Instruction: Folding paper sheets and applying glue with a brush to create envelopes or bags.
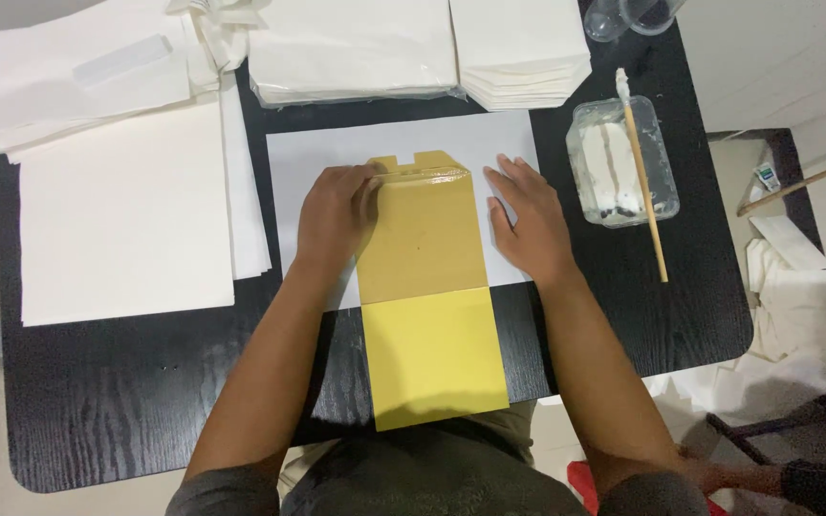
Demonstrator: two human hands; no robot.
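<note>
A folded paper bag (427, 287) lies lengthwise on a white sheet (308, 158), its upper part brown and its lower part yellow. Its lower end hangs over the table's near edge. The bag's top flap (423, 172) looks glossy. My left hand (336, 212) presses its fingertips on the bag's upper left corner. My right hand (526, 220) rests flat on the white sheet, just right of the bag, fingers apart and holding nothing.
A clear tub of white paste (620, 162) with a long wooden stick (644, 177) across it stands to the right. Stacks of white paper (126, 205) lie at the left and along the far edge (518, 48). The table (97, 401) is black.
</note>
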